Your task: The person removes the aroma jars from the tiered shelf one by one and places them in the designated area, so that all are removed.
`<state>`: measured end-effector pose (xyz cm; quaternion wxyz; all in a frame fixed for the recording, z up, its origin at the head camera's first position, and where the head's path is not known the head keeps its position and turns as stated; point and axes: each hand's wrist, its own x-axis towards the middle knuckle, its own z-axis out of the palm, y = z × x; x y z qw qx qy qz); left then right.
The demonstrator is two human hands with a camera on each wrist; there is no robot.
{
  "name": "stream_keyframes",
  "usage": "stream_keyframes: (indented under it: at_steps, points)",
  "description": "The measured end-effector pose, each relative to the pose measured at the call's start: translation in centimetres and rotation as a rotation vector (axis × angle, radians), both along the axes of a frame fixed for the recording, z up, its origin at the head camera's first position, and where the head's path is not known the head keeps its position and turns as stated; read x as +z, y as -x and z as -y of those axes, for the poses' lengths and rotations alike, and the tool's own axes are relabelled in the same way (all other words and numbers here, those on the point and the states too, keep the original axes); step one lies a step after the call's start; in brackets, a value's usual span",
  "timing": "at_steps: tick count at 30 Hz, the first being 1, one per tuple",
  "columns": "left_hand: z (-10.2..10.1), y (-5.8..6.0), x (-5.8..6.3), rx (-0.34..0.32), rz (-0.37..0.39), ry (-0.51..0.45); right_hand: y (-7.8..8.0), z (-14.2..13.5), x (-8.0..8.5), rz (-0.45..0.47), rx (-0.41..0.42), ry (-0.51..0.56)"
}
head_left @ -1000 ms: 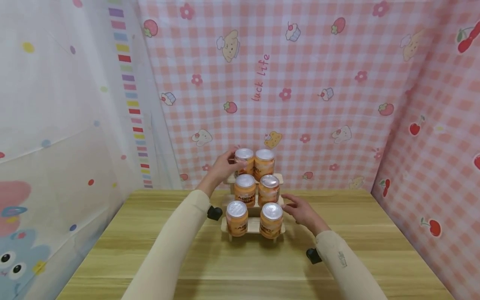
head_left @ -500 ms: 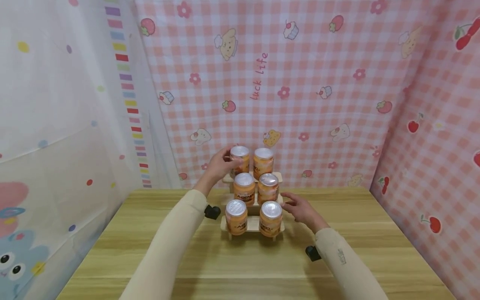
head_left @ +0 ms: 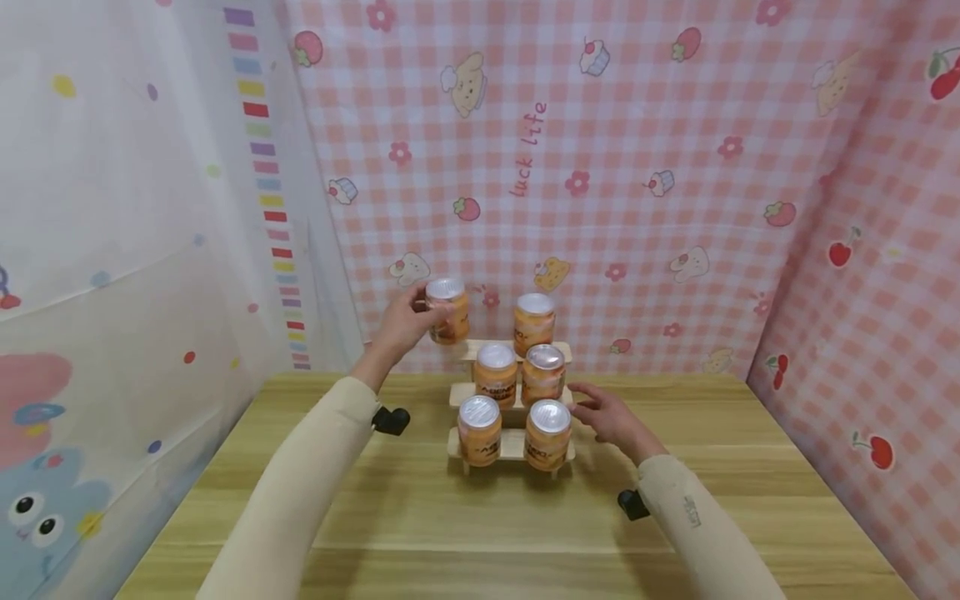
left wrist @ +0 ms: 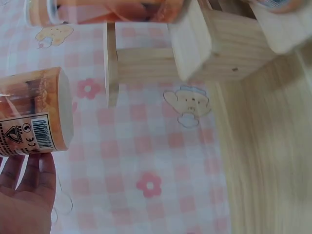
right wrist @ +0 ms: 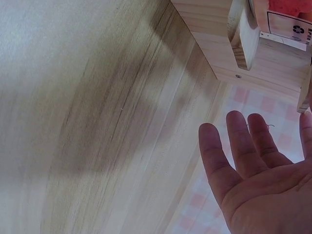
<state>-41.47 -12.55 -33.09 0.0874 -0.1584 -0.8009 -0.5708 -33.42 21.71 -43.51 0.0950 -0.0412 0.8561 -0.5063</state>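
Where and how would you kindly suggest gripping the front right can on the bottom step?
I'd probably grip the can round its orange body, below the silver lid, coming from the right: it stands upright, and that side faces the nearby right hand.

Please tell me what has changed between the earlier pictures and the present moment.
The left hand, already around the upper-left can earlier, has carried it leftward and a little up, away from its neighbour and off the wooden stand. Nothing was let go. The other five cans stayed on the stand, and the right hand stayed beside its right side.
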Motion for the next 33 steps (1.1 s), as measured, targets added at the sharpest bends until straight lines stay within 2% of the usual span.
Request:
stream_keyframes:
  at_steps: [5, 12, 21, 24, 33]
  points:
    - [2.1, -1.1, 0.0, 0.025, 0.007, 0.032, -0.2, 0.0, 0.3, 0.004, -0.008, -0.008]
    - [5.0, -3.0, -0.7, 0.037, 0.026, 0.013, -0.3, 0.1, 0.4, 0.005, -0.015, -0.008]
    - [7.7, -5.5, -3.0, 0.046, 0.085, 0.053, -0.1, 0.3, 0.1, 0.015, 0.002, 0.015]
    - [8.2, -6.2, -3.8, 0.041, 0.110, 0.067, -0.1, 0.2, 0.0, 0.012, 0.005, 0.016]
    - [8.9, -8.0, -5.8, -0.001, 0.117, 0.054, -0.2, 0.3, 0.2, 0.023, 0.002, 0.012]
